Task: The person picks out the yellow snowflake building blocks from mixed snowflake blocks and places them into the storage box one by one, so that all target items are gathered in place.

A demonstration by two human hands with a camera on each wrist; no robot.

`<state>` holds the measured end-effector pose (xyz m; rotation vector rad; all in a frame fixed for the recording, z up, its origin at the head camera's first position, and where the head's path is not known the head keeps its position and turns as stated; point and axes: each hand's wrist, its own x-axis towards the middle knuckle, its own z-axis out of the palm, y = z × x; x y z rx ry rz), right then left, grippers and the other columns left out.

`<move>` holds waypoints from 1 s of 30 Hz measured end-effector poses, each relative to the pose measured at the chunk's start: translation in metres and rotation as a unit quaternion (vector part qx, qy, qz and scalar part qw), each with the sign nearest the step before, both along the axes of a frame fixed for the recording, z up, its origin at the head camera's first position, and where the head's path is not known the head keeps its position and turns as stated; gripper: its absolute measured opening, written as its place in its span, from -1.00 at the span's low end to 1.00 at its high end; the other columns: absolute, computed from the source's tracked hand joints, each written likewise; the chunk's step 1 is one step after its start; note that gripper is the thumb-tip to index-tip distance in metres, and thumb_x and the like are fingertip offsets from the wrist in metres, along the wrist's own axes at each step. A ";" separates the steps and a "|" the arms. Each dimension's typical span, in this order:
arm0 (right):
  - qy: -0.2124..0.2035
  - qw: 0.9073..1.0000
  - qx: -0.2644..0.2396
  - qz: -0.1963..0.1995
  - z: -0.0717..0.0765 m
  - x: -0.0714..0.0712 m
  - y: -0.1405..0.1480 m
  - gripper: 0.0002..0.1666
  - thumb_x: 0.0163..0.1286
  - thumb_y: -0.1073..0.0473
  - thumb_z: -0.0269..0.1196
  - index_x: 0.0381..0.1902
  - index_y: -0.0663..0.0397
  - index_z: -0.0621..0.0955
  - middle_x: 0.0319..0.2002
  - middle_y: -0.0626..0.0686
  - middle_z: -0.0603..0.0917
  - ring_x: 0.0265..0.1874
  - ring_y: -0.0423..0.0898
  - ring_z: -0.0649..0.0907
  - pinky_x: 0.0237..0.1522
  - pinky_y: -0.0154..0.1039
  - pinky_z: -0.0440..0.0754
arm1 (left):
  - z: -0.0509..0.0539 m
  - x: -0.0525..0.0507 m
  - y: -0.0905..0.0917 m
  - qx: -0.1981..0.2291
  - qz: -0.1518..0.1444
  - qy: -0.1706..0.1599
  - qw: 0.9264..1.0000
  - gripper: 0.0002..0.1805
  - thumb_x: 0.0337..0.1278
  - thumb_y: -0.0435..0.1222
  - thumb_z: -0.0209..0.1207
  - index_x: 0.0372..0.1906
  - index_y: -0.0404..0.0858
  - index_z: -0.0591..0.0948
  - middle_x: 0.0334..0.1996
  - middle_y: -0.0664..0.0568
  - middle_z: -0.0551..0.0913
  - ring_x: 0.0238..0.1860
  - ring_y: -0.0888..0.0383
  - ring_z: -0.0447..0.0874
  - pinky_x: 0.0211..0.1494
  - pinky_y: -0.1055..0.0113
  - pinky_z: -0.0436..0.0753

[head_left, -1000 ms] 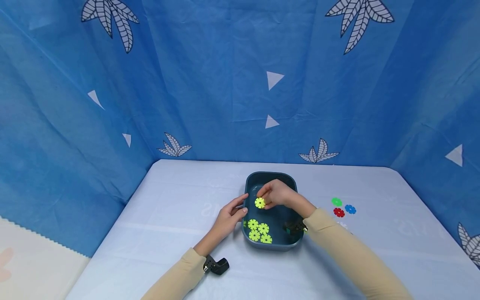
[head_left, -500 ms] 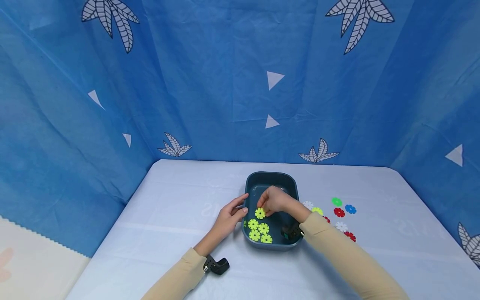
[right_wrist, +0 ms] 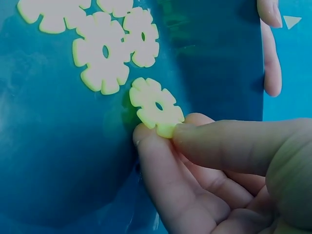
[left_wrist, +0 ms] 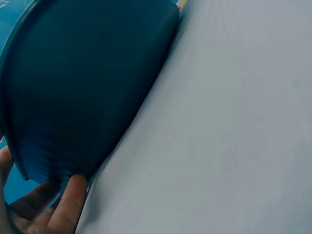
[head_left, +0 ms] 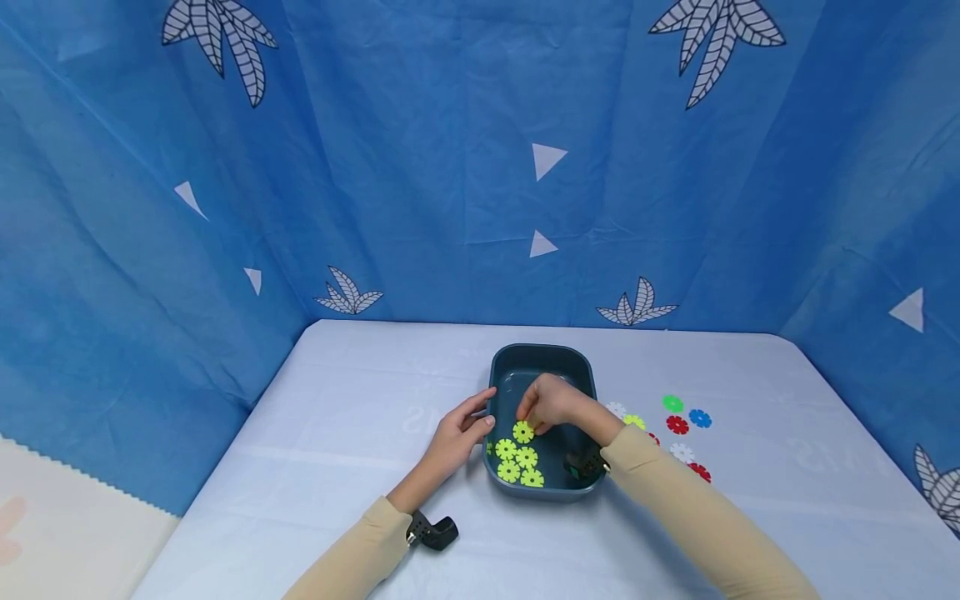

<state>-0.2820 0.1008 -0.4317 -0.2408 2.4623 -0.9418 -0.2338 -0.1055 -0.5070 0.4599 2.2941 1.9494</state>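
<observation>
A dark teal plastic bin [head_left: 546, 493] stands on the table. Inside its near left part lie several yellow notched snowflake discs [head_left: 508, 472]. My right hand [head_left: 557, 402] reaches into the bin, thumb and fingers pinching one more yellow snowflake disc [right_wrist: 145, 92] by its edge. That disc hangs close beside the lying ones; whether it touches the bottom I cannot tell. Against the bin's left side rests my left hand [head_left: 453, 433], its fingers extended along the outer wall [left_wrist: 87, 97] and not curled round anything.
Right of the bin, loose snowflake discs lie on the white cloth: green [head_left: 672, 403], blue [head_left: 700, 418], red [head_left: 677, 425] and white [head_left: 682, 452] among them. My right sleeve covers part of that group. A blue patterned curtain [head_left: 450, 167] hangs behind the table.
My right hand has lowered the pinched disc toward the lying yellow ones. As the forearm shifted, more discs on the right came into view. The left hand and the bin stayed put.
</observation>
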 end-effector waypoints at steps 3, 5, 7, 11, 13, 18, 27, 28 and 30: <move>-0.001 1.000 0.000 0.007 -0.001 0.000 0.000 -0.91 0.28 0.43 0.38 -0.31 0.20 0.78 -0.35 0.09 0.76 -0.41 -0.15 0.75 -0.27 -0.25 0.81 | 0.000 0.000 0.000 -0.002 0.000 0.001 1.000 -0.45 0.50 -0.27 0.11 0.51 -0.12 0.39 0.42 -0.29 0.44 0.26 -0.22 0.62 0.07 0.26 0.77; 0.000 1.000 0.001 0.010 -0.002 0.000 0.000 -0.91 0.27 0.43 0.39 -0.31 0.20 0.78 -0.37 0.08 0.76 -0.42 -0.15 0.75 -0.28 -0.24 0.81 | -0.001 0.000 0.000 -0.002 0.001 0.002 1.000 -0.45 0.50 -0.27 0.11 0.51 -0.12 0.39 0.42 -0.30 0.44 0.26 -0.22 0.62 0.07 0.26 0.77; 0.004 1.000 0.004 0.012 -0.003 0.001 0.000 -0.91 0.25 0.43 0.40 -0.31 0.19 0.78 -0.39 0.06 0.76 -0.43 -0.16 0.75 -0.30 -0.25 0.81 | -0.001 0.000 0.000 -0.002 0.002 0.002 1.000 -0.45 0.50 -0.27 0.11 0.50 -0.12 0.40 0.41 -0.30 0.44 0.26 -0.22 0.62 0.07 0.26 0.77; 0.009 1.000 0.013 0.013 -0.003 0.002 -0.001 -0.89 0.24 0.44 0.40 -0.32 0.18 0.78 -0.41 0.03 0.76 -0.45 -0.16 0.74 -0.31 -0.25 0.81 | 0.000 0.000 0.001 -0.003 0.005 0.003 1.000 -0.46 0.49 -0.27 0.11 0.50 -0.11 0.40 0.41 -0.29 0.45 0.25 -0.22 0.63 0.06 0.27 0.78; 0.010 1.000 0.015 0.013 -0.002 0.002 0.000 -0.90 0.24 0.44 0.41 -0.32 0.18 0.78 -0.41 0.03 0.76 -0.44 -0.15 0.74 -0.32 -0.26 0.81 | 0.000 0.000 0.001 -0.002 0.003 0.005 1.000 -0.46 0.49 -0.28 0.11 0.50 -0.13 0.40 0.41 -0.30 0.45 0.25 -0.22 0.63 0.06 0.26 0.78; 0.016 1.000 0.018 0.012 -0.001 0.002 0.001 -0.90 0.25 0.42 0.41 -0.31 0.18 0.79 -0.40 0.05 0.78 -0.44 -0.14 0.76 -0.33 -0.25 0.81 | 0.000 0.000 0.001 0.001 0.000 0.008 1.000 -0.45 0.49 -0.28 0.11 0.50 -0.15 0.39 0.41 -0.31 0.45 0.25 -0.23 0.63 0.06 0.24 0.78; 0.029 0.999 0.027 0.017 -0.002 0.002 0.001 -0.88 0.26 0.45 0.37 -0.29 0.19 0.79 -0.39 0.06 0.78 -0.46 -0.15 0.77 -0.34 -0.26 0.80 | -0.002 -0.001 0.000 0.001 0.000 0.008 1.000 -0.45 0.49 -0.27 0.11 0.51 -0.16 0.39 0.41 -0.30 0.45 0.24 -0.22 0.63 0.06 0.22 0.78; 0.030 0.999 0.029 0.016 -0.002 0.002 0.001 -0.87 0.27 0.45 0.37 -0.29 0.19 0.79 -0.39 0.06 0.78 -0.46 -0.15 0.76 -0.34 -0.27 0.80 | -0.002 -0.001 0.000 0.001 -0.001 0.008 1.000 -0.45 0.49 -0.27 0.11 0.51 -0.16 0.39 0.41 -0.30 0.45 0.24 -0.22 0.63 0.07 0.21 0.78; 0.030 0.999 0.030 0.014 -0.002 0.003 0.001 -0.87 0.27 0.45 0.37 -0.28 0.19 0.79 -0.39 0.06 0.78 -0.47 -0.16 0.76 -0.34 -0.27 0.80 | -0.003 -0.001 0.000 0.002 -0.001 0.008 1.000 -0.45 0.49 -0.27 0.11 0.51 -0.15 0.39 0.41 -0.29 0.45 0.24 -0.22 0.64 0.07 0.21 0.78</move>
